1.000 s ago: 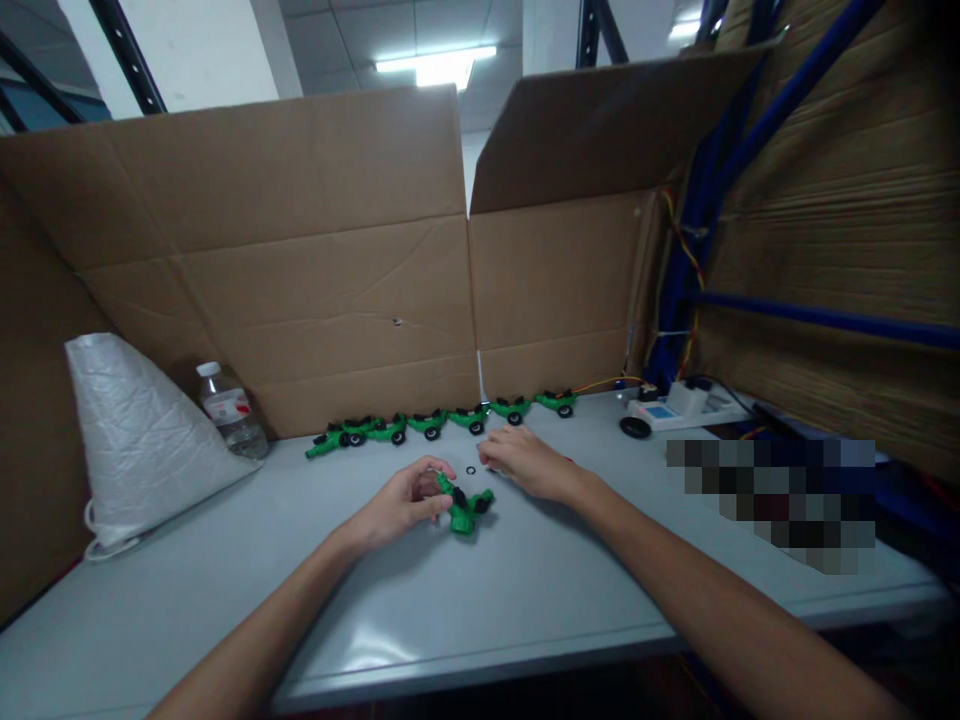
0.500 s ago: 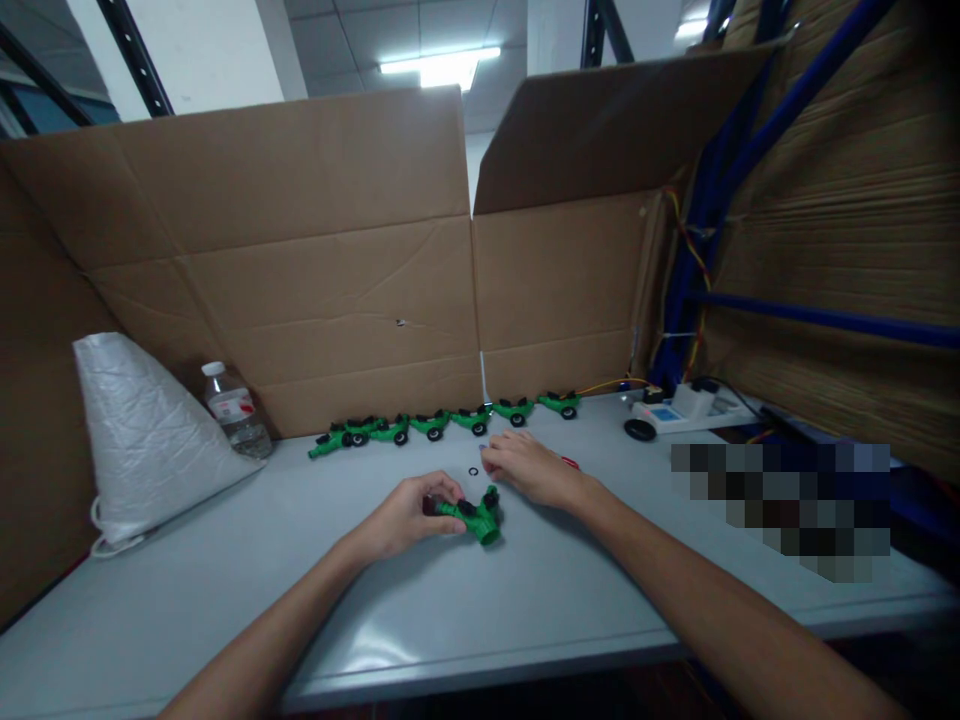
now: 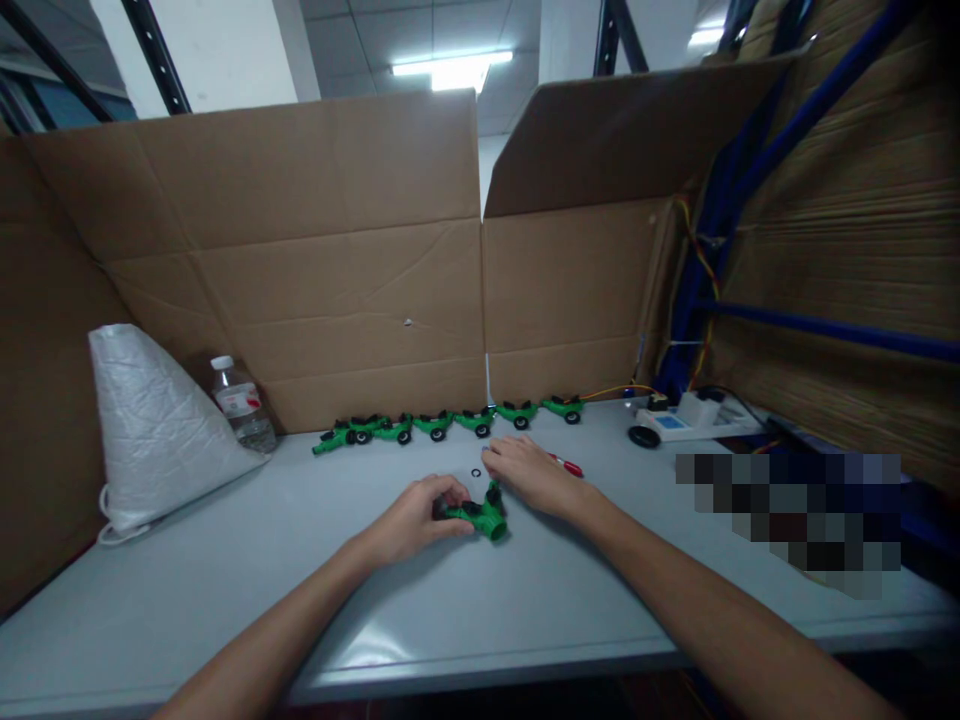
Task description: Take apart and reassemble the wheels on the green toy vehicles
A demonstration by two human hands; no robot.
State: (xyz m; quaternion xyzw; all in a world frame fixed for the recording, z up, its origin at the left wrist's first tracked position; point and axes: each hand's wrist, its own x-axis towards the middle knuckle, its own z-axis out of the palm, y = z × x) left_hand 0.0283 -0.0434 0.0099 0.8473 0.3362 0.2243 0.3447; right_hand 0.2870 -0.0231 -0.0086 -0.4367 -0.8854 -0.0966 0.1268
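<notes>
My left hand (image 3: 427, 515) is closed round the black end of a green branched fitting (image 3: 487, 517) with black parts, held low over the table. Its wider green opening points toward me and to the right. My right hand (image 3: 529, 472) rests on the table just beyond and right of the fitting. Its fingers are bent down and together, and whatever is under the fingertips is hidden. A red pen-like tool (image 3: 568, 465) sticks out behind that hand, partly covered. Between the hands and a little farther off lies a small black ring (image 3: 475, 473).
Several similar green fittings (image 3: 437, 425) with black parts stand in a row along the cardboard wall (image 3: 360, 300). A white bag (image 3: 157, 440) and water bottle (image 3: 244, 405) are at the left. A power strip (image 3: 686, 420) and black round piece (image 3: 643, 436) lie at the right.
The view has shifted slightly. The green fitting has turned a little in my left hand, and more of the red tool shows behind my right hand.
</notes>
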